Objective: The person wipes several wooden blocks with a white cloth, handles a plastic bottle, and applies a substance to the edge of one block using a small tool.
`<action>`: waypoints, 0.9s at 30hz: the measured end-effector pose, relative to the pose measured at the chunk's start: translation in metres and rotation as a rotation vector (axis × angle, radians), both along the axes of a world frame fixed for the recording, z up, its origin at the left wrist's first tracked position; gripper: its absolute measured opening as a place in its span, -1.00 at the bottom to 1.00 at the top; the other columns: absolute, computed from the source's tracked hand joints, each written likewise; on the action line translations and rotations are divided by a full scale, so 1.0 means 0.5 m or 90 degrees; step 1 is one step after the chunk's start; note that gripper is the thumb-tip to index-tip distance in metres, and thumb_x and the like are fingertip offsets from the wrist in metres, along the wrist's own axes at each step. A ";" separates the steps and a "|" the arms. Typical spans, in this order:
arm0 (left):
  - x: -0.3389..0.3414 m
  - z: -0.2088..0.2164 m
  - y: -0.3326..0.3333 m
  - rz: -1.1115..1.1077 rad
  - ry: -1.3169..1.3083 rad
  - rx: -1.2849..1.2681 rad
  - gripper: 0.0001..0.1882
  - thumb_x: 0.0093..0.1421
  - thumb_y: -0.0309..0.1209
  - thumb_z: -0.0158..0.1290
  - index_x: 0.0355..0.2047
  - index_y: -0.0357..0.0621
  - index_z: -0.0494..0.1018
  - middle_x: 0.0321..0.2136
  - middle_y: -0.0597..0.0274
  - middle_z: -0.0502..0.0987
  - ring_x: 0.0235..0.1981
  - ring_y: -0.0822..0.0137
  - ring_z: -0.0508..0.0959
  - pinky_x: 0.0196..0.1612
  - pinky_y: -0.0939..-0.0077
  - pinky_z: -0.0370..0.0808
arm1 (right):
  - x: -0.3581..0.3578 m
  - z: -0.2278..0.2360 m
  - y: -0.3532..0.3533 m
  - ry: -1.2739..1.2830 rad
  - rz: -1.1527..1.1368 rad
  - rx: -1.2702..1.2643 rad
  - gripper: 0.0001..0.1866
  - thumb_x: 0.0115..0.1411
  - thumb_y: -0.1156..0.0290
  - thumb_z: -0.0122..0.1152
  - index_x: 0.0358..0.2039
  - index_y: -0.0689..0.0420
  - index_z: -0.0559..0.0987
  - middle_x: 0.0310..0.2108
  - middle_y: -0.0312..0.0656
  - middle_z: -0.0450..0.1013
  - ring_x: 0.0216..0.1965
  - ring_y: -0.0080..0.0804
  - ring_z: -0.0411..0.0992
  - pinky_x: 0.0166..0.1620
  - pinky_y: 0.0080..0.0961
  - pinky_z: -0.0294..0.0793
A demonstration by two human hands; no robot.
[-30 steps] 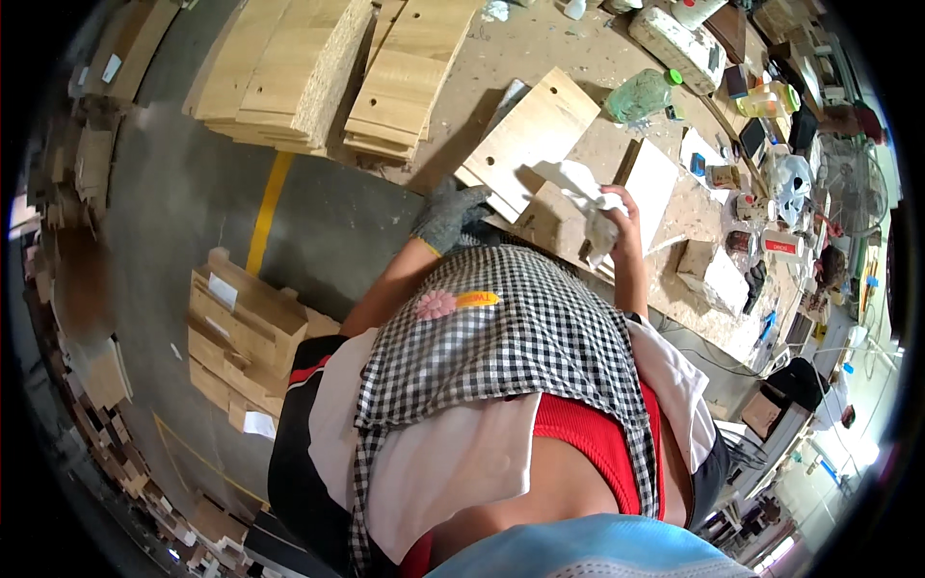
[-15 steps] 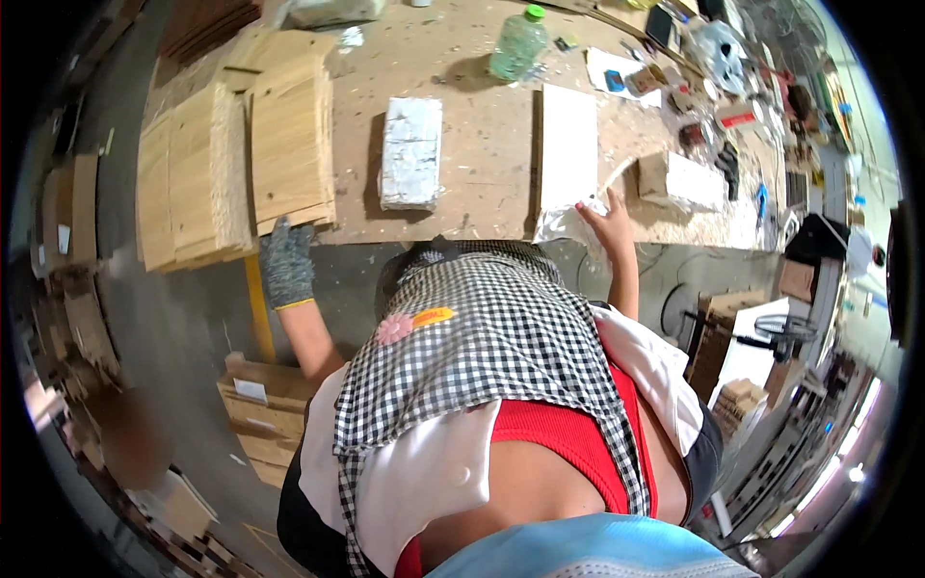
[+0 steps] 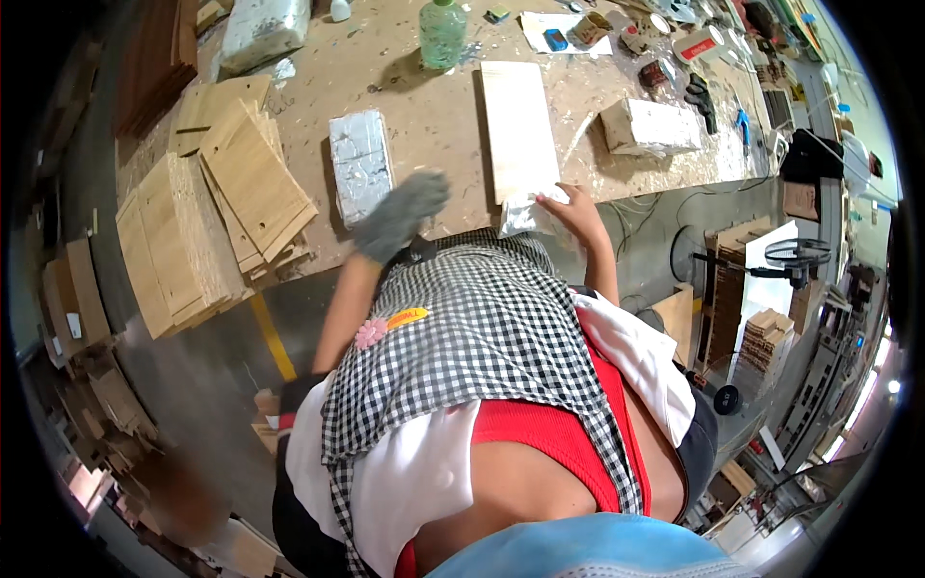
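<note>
In its dark grey knit glove, my left hand (image 3: 400, 216) is over the bench's near edge, by a white-wrapped block (image 3: 360, 166); motion smears its fingers. My bare right hand (image 3: 577, 214) pinches a crumpled white cloth or thin sheet (image 3: 525, 216) at the near end of a pale flat board (image 3: 520, 130). That board lies lengthwise away from me on the bench. Over to the left, several light wood panels with small holes (image 3: 252, 178) lie fanned and askew, against a neater pile of pale panels (image 3: 159, 250).
On the workbench (image 3: 424, 116) stand a green-tinted bottle (image 3: 443, 37) and a second white-wrapped block (image 3: 650, 127). Jars, a dark glove (image 3: 700, 101) and blue-handled pliers (image 3: 742, 130) crowd the right end. Dark brown boards (image 3: 159, 67) are stacked far left. A fan (image 3: 798, 252) stands at right.
My left hand has left the wood panels and swung right to the middle of the near edge. The upper panels have turned askew. My right fingers have drawn together on the white cloth or sheet.
</note>
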State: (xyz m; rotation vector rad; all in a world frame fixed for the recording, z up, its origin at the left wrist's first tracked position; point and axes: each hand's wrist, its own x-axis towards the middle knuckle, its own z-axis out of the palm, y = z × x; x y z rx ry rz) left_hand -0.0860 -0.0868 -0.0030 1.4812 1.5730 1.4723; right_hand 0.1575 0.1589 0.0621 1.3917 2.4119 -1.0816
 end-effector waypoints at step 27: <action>0.037 -0.128 -0.220 0.342 0.269 -0.190 -0.63 0.42 -0.31 -0.20 0.17 0.01 0.40 0.06 0.01 0.48 0.06 0.18 0.49 0.15 0.33 0.41 | -0.255 -0.016 -0.155 0.116 0.024 -0.631 -0.45 0.06 0.30 0.34 0.04 0.27 0.47 -0.17 -0.21 0.56 -0.12 -0.46 0.49 -0.05 -0.60 0.39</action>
